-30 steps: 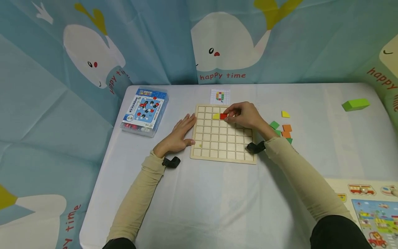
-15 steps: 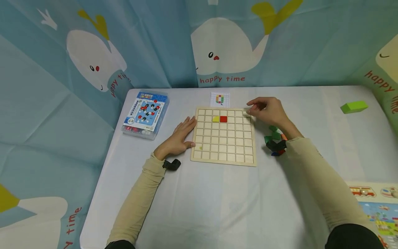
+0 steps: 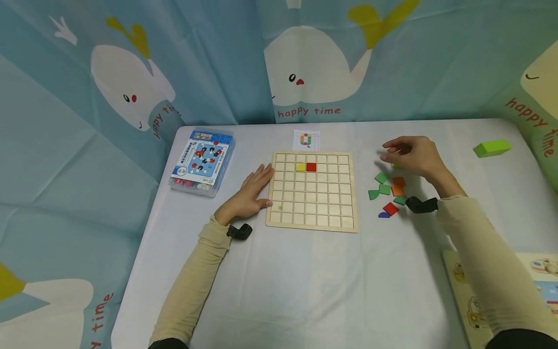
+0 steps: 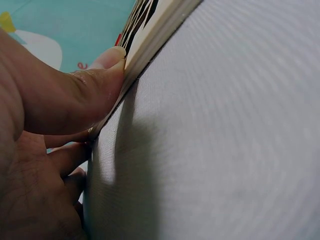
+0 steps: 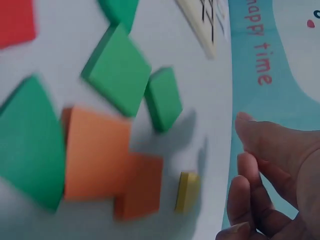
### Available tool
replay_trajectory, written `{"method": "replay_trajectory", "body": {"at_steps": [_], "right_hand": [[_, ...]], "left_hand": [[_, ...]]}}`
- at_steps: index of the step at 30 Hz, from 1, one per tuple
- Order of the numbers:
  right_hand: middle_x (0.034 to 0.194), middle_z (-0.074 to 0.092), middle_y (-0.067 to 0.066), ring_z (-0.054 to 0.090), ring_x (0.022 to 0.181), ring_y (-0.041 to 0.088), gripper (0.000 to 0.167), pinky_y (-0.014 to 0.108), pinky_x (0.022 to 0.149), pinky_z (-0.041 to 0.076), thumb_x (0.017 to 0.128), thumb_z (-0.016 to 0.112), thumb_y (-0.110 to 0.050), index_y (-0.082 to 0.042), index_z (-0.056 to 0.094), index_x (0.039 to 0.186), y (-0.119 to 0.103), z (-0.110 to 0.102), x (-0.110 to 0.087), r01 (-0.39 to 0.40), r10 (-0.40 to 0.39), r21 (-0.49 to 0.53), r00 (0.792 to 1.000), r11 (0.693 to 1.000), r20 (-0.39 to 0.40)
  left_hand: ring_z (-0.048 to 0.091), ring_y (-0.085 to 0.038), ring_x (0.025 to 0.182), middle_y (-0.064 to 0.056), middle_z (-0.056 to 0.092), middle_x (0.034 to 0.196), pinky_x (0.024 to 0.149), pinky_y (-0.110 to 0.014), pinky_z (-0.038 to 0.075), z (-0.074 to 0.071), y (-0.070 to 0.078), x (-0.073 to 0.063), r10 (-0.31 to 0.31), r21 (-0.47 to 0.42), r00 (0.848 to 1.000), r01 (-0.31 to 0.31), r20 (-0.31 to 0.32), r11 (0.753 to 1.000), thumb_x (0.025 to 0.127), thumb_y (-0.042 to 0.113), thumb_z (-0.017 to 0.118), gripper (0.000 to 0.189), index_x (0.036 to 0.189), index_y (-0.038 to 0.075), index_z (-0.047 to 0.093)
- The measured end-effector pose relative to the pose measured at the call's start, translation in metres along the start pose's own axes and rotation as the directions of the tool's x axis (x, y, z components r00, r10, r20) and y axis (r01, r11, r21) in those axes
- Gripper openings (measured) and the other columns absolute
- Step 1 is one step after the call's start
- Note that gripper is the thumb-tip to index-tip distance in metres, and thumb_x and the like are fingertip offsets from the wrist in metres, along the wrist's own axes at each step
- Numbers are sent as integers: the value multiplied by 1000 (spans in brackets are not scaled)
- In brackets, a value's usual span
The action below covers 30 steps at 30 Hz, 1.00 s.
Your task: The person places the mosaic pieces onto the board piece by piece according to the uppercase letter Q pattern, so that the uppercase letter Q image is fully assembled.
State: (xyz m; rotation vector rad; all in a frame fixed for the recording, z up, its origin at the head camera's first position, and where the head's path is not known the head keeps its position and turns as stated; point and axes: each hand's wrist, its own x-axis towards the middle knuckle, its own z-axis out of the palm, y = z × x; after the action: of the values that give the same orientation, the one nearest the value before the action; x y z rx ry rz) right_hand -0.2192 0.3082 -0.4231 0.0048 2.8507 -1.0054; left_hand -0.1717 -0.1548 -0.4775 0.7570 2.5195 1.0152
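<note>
A wooden grid board (image 3: pixel 311 203) lies on the white table. In its second row sit a yellow quarter-round tile (image 3: pixel 301 166) and a red square tile (image 3: pixel 311 167), side by side. My left hand (image 3: pixel 246 196) rests at the board's left edge, fingers spread; the left wrist view has its thumb (image 4: pixel 90 95) against the edge. My right hand (image 3: pixel 414 156) hovers right of the board with loosely bent fingers, nothing between them. Just below it lies another yellow tile (image 5: pixel 187 192), partly hidden in the head view. Nearby are green tiles (image 3: pixel 384 189) and orange tiles (image 3: pixel 398 186).
A red tile (image 3: pixel 390 209) and a blue tile (image 3: pixel 384 214) lie at the near end of the loose pieces. A pattern card (image 3: pixel 306 140) is behind the board. Around them are a boxed molecule set (image 3: pixel 202 162), a green block (image 3: pixel 492 148) and a picture puzzle (image 3: pixel 462 291).
My right hand has let go of the red tile on the board and moved right, over the loose tiles. The left hand has stayed at the board's edge.
</note>
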Motion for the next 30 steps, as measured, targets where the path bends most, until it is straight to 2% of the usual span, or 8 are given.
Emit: {"method": "replay_trajectory", "body": {"at_steps": [5, 9, 17, 25, 30], "right_hand": [[126, 65, 27, 59, 107, 36, 52, 34, 77, 48, 98, 76, -37, 0, 68, 134, 10, -5, -5, -57, 57, -41, 998, 998, 22], [131, 63, 30, 57, 113, 43, 53, 41, 81, 49, 97, 77, -32, 2, 65, 136, 19, -7, -9, -82, 83, -47, 996, 996, 38], [126, 63, 28, 55, 109, 39, 52, 42, 82, 46, 96, 79, -30, 1, 66, 135, 34, -2, -12, -103, 105, -45, 994, 994, 41], [119, 64, 27, 55, 106, 39, 47, 41, 80, 45, 96, 79, -28, 2, 68, 131, 31, 2, -10, -93, 95, -50, 995, 994, 31], [117, 63, 27, 56, 104, 39, 43, 38, 79, 46, 98, 77, -25, 3, 67, 129, 29, 4, -9, -60, 62, -63, 997, 996, 39]], "left_hand": [[0, -32, 167, -14, 10, 179, 136, -52, -2, 0, 0, 0, 0, -3, 1000, 0, 1, 1000, 97, 11, 70, 88, 168, 0, 19], [-1, -30, 168, -12, 9, 180, 136, -51, -3, 0, 1, 0, -10, -6, 1000, 10, 8, 1000, 97, 11, 71, 90, 169, 1, 18], [-1, -31, 168, -13, 10, 180, 136, -52, -2, 1, 0, 1, -9, -7, 1000, 9, -1, 1000, 96, 9, 71, 90, 168, 0, 19], [-1, -32, 167, -14, 9, 180, 136, -54, -2, 0, 0, 0, -2, 0, 1000, 2, -1, 1000, 97, 10, 70, 89, 168, -1, 19], [-1, -32, 167, -13, 9, 180, 136, -54, -3, -1, 2, -1, -7, -1, 1000, 7, 4, 1000, 97, 9, 70, 89, 169, 0, 19]]}}
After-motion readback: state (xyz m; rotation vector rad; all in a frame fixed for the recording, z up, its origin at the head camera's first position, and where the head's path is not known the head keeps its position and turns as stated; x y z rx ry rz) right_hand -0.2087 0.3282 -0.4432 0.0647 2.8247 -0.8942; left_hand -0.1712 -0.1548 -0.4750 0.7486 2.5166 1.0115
